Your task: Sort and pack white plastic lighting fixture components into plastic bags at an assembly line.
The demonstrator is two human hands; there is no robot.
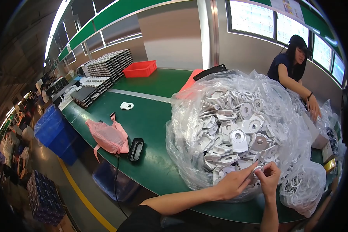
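Left hand [232, 184] and right hand [270, 179] grip one whitish part [257, 168] at an open plastic bag [183, 145] of similar parts [239, 141], green counter [152, 131] beneath.

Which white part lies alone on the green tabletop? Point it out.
The white part beyond the pink bag, left of the big clear bag: it lies by itself, while the heaped parts crowd inside that bag.

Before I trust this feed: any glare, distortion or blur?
Head view: windows glare nearly white; head view: green table bows along its near edge, corners go black; head view: white part between left hand and right hand is too small to judge its sharpness.
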